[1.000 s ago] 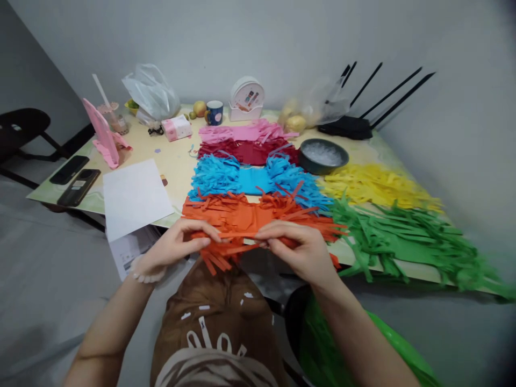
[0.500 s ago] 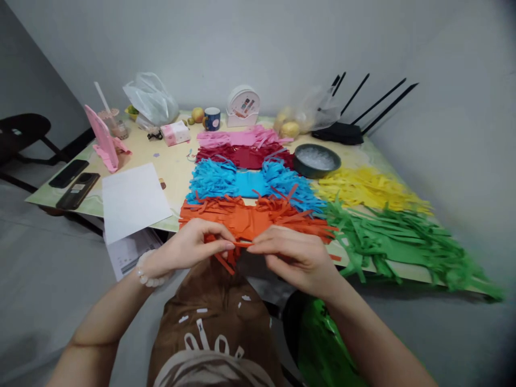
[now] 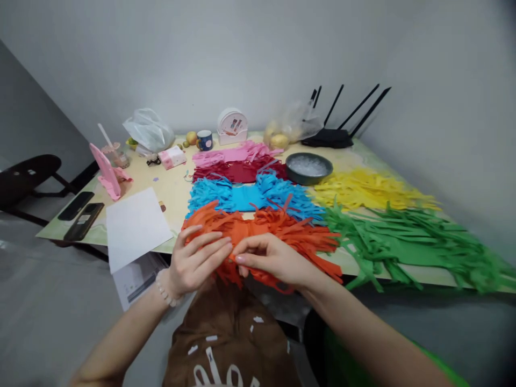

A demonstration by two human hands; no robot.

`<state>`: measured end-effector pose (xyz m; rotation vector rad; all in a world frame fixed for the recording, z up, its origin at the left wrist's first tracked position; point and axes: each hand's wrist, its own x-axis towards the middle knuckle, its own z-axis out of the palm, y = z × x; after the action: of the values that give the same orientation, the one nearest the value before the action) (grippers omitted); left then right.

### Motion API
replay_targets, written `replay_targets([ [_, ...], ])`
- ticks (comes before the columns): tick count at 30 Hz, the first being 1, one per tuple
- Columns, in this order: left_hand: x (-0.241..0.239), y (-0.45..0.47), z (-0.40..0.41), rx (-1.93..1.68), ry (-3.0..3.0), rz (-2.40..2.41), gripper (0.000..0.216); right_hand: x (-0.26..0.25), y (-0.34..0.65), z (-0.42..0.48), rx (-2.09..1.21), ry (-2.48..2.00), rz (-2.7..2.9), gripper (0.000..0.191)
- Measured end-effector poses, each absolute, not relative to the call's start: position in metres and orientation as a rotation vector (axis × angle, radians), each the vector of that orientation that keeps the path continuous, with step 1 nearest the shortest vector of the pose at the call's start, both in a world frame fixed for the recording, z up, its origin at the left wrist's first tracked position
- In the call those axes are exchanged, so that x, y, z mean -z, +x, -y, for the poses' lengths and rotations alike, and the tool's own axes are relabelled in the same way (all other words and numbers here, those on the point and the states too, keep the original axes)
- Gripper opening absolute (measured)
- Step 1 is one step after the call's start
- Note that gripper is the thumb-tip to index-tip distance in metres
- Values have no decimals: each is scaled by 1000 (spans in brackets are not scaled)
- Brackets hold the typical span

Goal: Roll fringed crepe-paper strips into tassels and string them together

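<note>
Orange fringed paper (image 3: 248, 228) lies at the table's front edge, with loose strips on both sides and some hanging over. My left hand (image 3: 195, 263), wearing a beaded bracelet, lies over its left part with fingers stretched out and slightly spread; the thumb is hidden. Close beside it, my right hand (image 3: 272, 259) pinches the front edge of the orange paper between thumb and forefinger. Just behind is blue fringed paper (image 3: 245, 198), then dark red (image 3: 239, 172) and pink fringed paper (image 3: 236, 154). Whether the pieces are paper or thin fabric is hard to tell.
Green (image 3: 423, 250) and yellow fringed pieces (image 3: 371, 188) lie to the right. A dark bowl (image 3: 308, 168) stands behind them, near a black router (image 3: 328, 138). White sheets (image 3: 137, 228), two phones (image 3: 84, 220) and a pink stand (image 3: 105, 172) are at left.
My left hand has gone from pinching the front strip to lying flat over the orange paper. My right hand has moved slightly left and still pinches the edge. The camera view has shifted.
</note>
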<state>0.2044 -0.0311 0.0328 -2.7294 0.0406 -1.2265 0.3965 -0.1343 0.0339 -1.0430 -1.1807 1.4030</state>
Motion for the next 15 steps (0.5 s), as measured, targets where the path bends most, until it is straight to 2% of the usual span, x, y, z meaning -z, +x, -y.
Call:
replay_targets([
  [5, -14, 228, 49, 1784, -2908, 422, 25, -29, 379, 141, -1215, -901, 988, 18],
  [8, -17, 243, 65, 2119, -2951, 683, 29, -40, 380, 138, -1010, -830, 1053, 10],
  [11, -21, 254, 70, 2140, -3091, 867, 29, -50, 388, 132, -764, -924, 1144, 6],
  [15, -13, 275, 64, 2320, -3028, 1188, 18, -50, 397, 127, -569, -1063, 1184, 4],
])
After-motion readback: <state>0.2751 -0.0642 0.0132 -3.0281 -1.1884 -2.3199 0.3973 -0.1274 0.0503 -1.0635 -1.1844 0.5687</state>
